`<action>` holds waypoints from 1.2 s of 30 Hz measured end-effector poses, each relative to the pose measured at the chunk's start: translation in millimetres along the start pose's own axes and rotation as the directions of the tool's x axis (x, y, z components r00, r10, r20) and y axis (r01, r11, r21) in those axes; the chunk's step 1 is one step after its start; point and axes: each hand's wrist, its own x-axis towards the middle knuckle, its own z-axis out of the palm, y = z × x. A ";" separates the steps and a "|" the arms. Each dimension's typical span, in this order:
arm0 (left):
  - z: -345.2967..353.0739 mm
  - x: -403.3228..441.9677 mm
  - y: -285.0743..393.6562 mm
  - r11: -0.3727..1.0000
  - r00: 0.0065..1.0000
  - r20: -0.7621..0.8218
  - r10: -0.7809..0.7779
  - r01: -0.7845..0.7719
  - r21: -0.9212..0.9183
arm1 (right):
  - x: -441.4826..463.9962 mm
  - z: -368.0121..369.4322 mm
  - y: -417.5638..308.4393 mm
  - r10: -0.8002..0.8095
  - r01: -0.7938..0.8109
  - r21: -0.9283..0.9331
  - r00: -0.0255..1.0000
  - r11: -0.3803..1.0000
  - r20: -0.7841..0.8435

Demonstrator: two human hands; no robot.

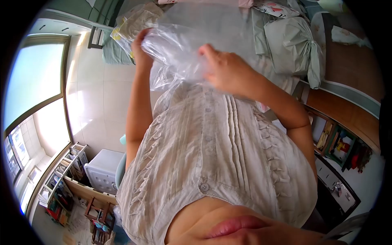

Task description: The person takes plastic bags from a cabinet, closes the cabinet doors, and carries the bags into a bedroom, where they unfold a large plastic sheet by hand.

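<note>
A clear, crinkled plastic bag [173, 47] is spread in front of my chest, over a pale grey surface [216, 18]. My left hand [143, 47] is closed on the bag's upper left part, with the fingertips partly hidden behind the plastic. At the bag's right side is my right hand [224, 67], its index finger raised apart from the others and blurred by motion. Whether its lower fingers hold any plastic cannot be made out. Behind my left hand lies a crumpled beige bag [139, 20] with yellow print.
A knotted pale grey bag [290, 45] sits to the right. Beyond it is a brown surface [351, 57] with a small bundle [349, 37]. A white plastic box [104, 169] stands at the lower left, near a window [36, 73]. Open shelves [335, 141] are at the right.
</note>
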 end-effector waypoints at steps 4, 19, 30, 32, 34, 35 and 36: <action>3.7 -20.5 49.0 0.558 0.923 0.074 0.378 -0.291 0.777 | 31.4 28.2 125.6 0.301 -0.352 -0.416 0.935 0.839 -0.185; -15.8 -53.6 41.6 0.573 0.716 0.409 -0.566 -0.015 0.819 | -3.8 56.7 333.3 0.534 0.431 0.901 0.774 -0.048 -0.341; -142.3 -2.8 -27.1 0.510 0.926 0.307 -0.222 0.378 -0.773 | -21.2 -17.8 207.9 0.351 -0.327 0.937 0.897 0.123 0.267; -147.7 8.3 -48.4 0.806 0.820 -0.123 -0.558 0.502 -0.315 | -12.2 -14.6 172.9 0.504 -0.222 0.975 0.844 0.020 0.182; -138.4 8.5 -62.7 0.792 0.759 -0.227 -0.610 0.567 -0.227 | 7.5 -5.4 188.7 0.119 -0.258 0.944 0.951 -0.205 0.286; -115.3 2.4 -57.8 0.904 0.885 -0.432 -0.176 0.319 0.285 | 15.7 -1.7 198.1 -0.376 -0.419 0.852 0.879 -0.313 0.294; -89.8 -4.6 -49.6 0.657 0.877 -0.364 0.313 0.076 0.750 | 20.6 -1.5 189.8 -0.373 -0.419 0.852 0.880 -0.313 0.295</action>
